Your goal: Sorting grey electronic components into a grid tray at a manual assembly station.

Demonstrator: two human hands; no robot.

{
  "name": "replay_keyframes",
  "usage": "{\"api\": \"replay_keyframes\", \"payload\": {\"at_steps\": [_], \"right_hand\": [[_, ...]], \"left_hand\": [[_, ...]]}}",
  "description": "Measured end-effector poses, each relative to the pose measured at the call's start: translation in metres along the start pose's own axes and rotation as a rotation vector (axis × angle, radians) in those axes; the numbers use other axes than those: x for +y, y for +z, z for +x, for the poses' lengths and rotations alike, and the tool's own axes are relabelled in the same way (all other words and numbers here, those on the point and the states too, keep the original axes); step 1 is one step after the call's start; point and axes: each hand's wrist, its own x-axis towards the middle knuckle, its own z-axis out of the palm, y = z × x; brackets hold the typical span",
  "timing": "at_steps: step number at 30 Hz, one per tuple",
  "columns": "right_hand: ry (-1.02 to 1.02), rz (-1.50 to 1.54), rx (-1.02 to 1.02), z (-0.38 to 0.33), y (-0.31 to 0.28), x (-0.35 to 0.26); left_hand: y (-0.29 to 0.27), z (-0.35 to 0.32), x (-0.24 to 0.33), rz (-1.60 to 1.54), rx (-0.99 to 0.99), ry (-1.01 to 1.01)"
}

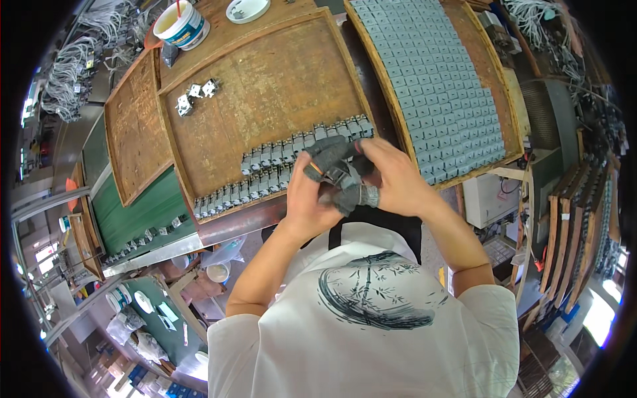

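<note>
My left hand and my right hand meet in front of my chest, above the near edge of a wooden tray. Dark grey fabric covers several fingers on both. The fingers are bent and closed together around a small dark grey part, mostly hidden by them, so its exact kind does not show. Just beyond my hands, two rows of small metal-and-black units stand along the tray's near side. A few similar loose units lie farther back to the left.
To the right, a wooden-framed tray holds many grey rectangular housings in rows. A white bucket and a white dish sit at the back. At left runs a green belt surface with several small units on it. Stacked wooden trays stand far right.
</note>
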Motion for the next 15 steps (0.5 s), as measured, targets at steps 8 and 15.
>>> {"api": "replay_keyframes", "payload": {"at_steps": [8,15], "right_hand": [[-0.025,0.108,-0.041,-0.003,0.003,0.007],[-0.065,0.013,-0.130,-0.003,-0.015,0.004]], "left_hand": [[0.006,0.001,0.005,0.039,-0.079,0.045],[0.003,0.005,0.006,-0.132,-0.201,-0.096]]}}
